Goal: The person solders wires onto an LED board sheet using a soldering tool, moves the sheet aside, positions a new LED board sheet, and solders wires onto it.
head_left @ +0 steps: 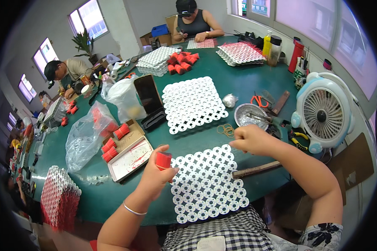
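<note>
My left hand (151,178) is closed around a bundle of short red wires (163,160) with a dark end and a rubber band round it. Right below me lies a white panel of joined round circuit boards (205,184), with dark diamond gaps between the discs. The left thumb is beside that panel's left edge. At its far right corner is my right hand (250,140), fingers curled in a pinch; whatever they hold, if anything, is too small to see. A second white panel (192,102) lies beyond, in the middle of the table.
A cardboard tray (132,152) with red bundles stands left, beside a clear plastic bag (88,142). Right are rubber bands (226,130), a metal bowl (250,116), a wooden stick (255,169) and a fan (322,115). A phone (148,94) stands upright. Other people work farther off.
</note>
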`<state>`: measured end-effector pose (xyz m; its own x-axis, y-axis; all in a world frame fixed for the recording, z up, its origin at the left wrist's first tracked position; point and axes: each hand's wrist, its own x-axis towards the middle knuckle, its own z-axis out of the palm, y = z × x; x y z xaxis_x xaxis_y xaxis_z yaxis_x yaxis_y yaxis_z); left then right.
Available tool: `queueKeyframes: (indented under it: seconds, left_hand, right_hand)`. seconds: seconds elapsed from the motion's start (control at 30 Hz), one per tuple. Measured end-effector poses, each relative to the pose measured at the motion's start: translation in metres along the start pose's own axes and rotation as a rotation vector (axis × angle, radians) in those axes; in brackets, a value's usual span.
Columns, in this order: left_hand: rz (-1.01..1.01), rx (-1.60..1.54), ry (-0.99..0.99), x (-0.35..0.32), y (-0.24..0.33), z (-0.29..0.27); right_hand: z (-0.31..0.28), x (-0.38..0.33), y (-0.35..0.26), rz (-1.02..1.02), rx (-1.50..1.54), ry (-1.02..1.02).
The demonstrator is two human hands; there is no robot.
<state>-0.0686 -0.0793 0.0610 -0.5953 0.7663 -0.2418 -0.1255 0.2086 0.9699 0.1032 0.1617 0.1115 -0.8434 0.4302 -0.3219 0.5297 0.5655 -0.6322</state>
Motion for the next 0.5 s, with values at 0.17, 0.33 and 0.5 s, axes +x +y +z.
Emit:
queueKeyframes:
  seconds: [0.17,0.33,0.5]
  left_hand:
    - [-0.023,-0.844,-0.344,-0.014,-0.028,0.038]
    - [-0.077,-0.745,-0.250,-0.025,-0.026,0.053]
    - [0.023,-0.413,-0.255,-0.030,-0.045,0.048]
  right_hand:
    - [0.069,-0.018,-0.020,-0.589,0.097,0.298]
    - [0.113,-0.026,-0.032,-0.765,-0.147,0.538]
    - [0.127,-0.025,-0.025,-0.804,-0.297,0.576]
